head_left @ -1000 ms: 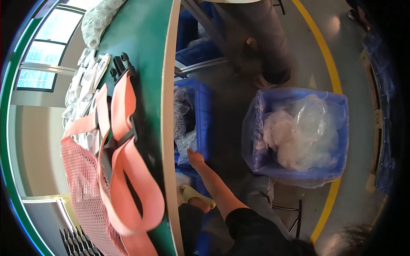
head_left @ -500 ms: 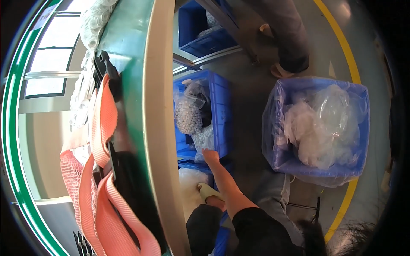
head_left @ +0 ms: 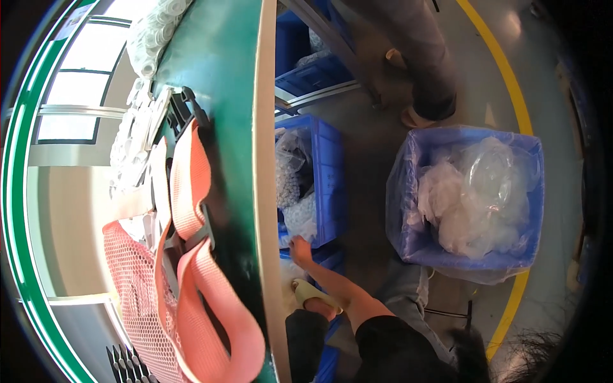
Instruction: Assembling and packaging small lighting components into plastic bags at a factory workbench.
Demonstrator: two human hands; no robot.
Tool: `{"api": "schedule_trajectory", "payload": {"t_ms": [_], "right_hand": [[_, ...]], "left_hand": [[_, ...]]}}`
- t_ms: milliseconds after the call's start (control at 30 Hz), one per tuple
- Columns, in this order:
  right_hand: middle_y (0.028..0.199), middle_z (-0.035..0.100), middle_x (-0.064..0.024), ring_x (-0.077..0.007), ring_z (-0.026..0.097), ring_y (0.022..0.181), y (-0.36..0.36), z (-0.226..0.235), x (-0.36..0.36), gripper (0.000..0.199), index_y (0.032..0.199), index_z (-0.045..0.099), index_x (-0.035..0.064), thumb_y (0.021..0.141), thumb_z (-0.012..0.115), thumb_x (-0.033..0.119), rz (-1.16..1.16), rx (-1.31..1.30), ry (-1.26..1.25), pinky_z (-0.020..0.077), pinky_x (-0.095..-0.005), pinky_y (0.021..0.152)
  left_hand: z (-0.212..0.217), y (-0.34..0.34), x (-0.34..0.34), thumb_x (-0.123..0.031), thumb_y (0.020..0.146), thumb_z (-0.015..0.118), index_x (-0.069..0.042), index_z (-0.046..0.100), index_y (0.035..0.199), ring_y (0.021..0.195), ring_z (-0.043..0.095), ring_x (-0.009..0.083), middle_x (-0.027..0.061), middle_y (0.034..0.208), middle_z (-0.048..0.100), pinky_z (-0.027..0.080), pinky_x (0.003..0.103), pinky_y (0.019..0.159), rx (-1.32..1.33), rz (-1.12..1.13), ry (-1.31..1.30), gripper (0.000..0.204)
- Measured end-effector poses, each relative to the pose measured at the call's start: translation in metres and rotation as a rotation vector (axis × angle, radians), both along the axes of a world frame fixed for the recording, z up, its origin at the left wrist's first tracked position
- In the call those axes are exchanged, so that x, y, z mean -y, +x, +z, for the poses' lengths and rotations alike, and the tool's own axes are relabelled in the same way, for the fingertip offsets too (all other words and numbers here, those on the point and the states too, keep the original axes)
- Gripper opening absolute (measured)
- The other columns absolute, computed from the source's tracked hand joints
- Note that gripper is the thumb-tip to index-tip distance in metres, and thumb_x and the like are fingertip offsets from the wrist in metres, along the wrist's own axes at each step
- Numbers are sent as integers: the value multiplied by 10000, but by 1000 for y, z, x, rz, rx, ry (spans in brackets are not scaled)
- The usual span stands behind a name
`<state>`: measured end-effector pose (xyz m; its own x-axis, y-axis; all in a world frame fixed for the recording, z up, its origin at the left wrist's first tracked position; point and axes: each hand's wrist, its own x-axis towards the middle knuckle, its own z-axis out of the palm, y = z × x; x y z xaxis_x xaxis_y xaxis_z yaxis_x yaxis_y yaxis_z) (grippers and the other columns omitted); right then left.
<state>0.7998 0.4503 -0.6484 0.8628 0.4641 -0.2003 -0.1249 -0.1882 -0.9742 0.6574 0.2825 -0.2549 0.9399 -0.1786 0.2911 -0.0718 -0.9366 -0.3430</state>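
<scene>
My left hand (head_left: 300, 251) reaches down under the table to the near rim of a blue bin (head_left: 329, 182). Its fingers look curled, and whatever they hold is hidden. Just beyond the fingers lies a clear bag of small white pieces (head_left: 301, 217). Behind it, more clear plastic bags (head_left: 292, 150) lie in the same bin. My right hand is out of view. To the left, pink webbing straps (head_left: 191, 175), pink mesh (head_left: 137, 274) and a black buckle (head_left: 188, 105) lie on the green tabletop (head_left: 223, 96).
A lined blue bin (head_left: 536, 191) of crumpled clear plastic (head_left: 485, 198) stands on the floor at right. A person's legs (head_left: 431, 57) are beyond it. A slippered foot (head_left: 308, 292) is below my hand. The pale table edge (head_left: 264, 159) runs beside my arm.
My left hand has drawn back from over the bag to the bin's near rim. The view has shifted, so the table and straps now sit farther right.
</scene>
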Motion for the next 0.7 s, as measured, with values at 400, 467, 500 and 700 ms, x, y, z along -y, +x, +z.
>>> {"api": "schedule_trajectory", "payload": {"t_ms": [400, 467, 500, 700], "right_hand": [[783, 561, -171, -344, 560, 724, 53, 169, -2, 98, 762, 555, 13, 760, 571, 109, -103, -20, 533, 446, -393, 626], [770, 561, -164, -322, 569, 700, 67, 191, 6, 101, 769, 553, 8, 770, 576, 106, -156, 15, 622, 449, -376, 611], [766, 560, -162, -318, 568, 697, 73, 200, 8, 101, 768, 552, 7, 772, 576, 105, -158, 20, 629, 448, -374, 608], [742, 550, -150, -291, 564, 674, 87, 233, 76, 101, 762, 546, 7, 782, 575, 102, -153, 36, 637, 445, -359, 593]], "left_hand": [[-7, -9, -3, -220, 685, 627, -116, 564, 1044, 1010, 497, 353, 163, 985, 576, 297, 456, 929, 183, -180, 32, 379], [-7, -9, -2, -220, 678, 633, -121, 567, 1044, 1015, 498, 351, 157, 985, 581, 292, 458, 935, 217, -208, 44, 385], [-8, -10, -1, -220, 674, 636, -124, 568, 1044, 1017, 498, 350, 154, 985, 583, 290, 459, 939, 233, -222, 46, 388], [-4, -23, 25, -222, 654, 654, -140, 576, 1045, 1031, 502, 343, 135, 985, 598, 278, 465, 959, 323, -282, 25, 407]]}}
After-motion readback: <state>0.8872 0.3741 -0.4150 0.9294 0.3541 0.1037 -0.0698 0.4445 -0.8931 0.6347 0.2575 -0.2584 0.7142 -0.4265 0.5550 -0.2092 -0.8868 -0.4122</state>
